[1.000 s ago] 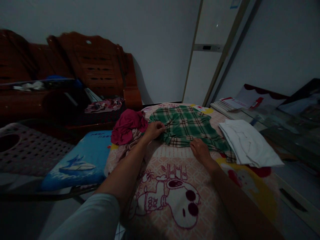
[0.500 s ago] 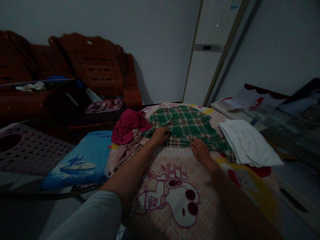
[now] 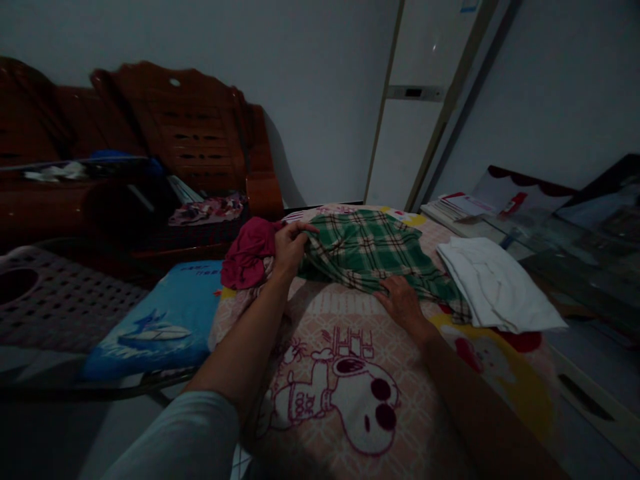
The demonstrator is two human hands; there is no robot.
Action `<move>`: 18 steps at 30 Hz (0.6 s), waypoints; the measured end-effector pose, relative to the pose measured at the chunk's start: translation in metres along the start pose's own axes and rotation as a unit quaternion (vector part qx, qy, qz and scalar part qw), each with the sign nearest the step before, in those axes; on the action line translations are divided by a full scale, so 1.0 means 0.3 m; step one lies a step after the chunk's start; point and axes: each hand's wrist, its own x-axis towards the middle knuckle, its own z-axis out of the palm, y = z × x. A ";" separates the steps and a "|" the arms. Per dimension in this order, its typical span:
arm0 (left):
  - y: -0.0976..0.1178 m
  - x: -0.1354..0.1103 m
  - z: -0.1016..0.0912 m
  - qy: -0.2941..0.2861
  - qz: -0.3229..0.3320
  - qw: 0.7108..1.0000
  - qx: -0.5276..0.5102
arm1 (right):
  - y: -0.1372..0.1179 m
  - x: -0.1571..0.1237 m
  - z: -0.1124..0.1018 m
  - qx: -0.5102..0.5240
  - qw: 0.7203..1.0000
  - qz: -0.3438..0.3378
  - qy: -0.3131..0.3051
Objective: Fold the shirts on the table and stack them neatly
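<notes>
Only one spot was legible: the shirt of the white cartoon dog (image 3: 364,408) on the pink printed cloth (image 3: 430,433) read "JOE", with "COO" plus a blurry last letter, probably L, on the line below. Dark lettering ran along the far edge of the blue cushion (image 3: 163,320), too small and dim to read. The blue label (image 3: 469,6) high on the tall white unit (image 3: 407,143) was illegible too.
</notes>
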 end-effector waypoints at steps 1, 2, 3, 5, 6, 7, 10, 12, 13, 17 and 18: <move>0.006 0.003 -0.004 0.016 0.001 1.000 -0.022 | -0.001 0.001 -0.001 -0.010 1.000 0.003 -0.001; 0.010 0.006 -0.006 0.028 0.002 0.999 -0.039 | -0.003 0.001 -0.003 -0.021 1.000 0.009 0.000; 0.011 0.008 -0.008 0.038 0.003 0.998 -0.052 | -0.004 0.002 -0.005 -0.030 0.999 0.015 0.000; 0.005 0.012 -0.010 0.043 0.003 0.997 -0.064 | -0.004 0.002 -0.010 -0.045 0.999 0.028 0.000; -0.001 0.014 -0.010 0.039 0.007 0.997 -0.066 | -0.003 0.002 -0.012 -0.049 0.998 0.033 0.000; -0.007 0.016 -0.010 0.032 0.012 0.997 -0.068 | -0.002 0.002 -0.013 -0.050 0.998 0.036 -0.001; -0.022 0.020 -0.007 -0.004 0.032 0.997 -0.075 | 0.008 0.001 -0.011 -0.043 0.998 0.040 -0.001; -0.024 0.019 -0.005 -0.020 0.041 0.997 -0.061 | 0.018 0.002 -0.005 -0.029 0.998 0.047 0.002; -0.022 0.017 -0.004 -0.020 0.043 0.998 -0.047 | 0.023 0.002 -0.001 -0.020 0.998 0.052 0.005; -0.006 0.004 -0.007 0.009 0.028 1.000 -0.005 | 0.038 0.002 0.006 -0.003 0.997 0.069 0.040; 0.000 0.002 -0.008 0.018 0.024 1.000 -0.003 | 0.039 0.001 0.004 -0.005 0.996 0.070 0.052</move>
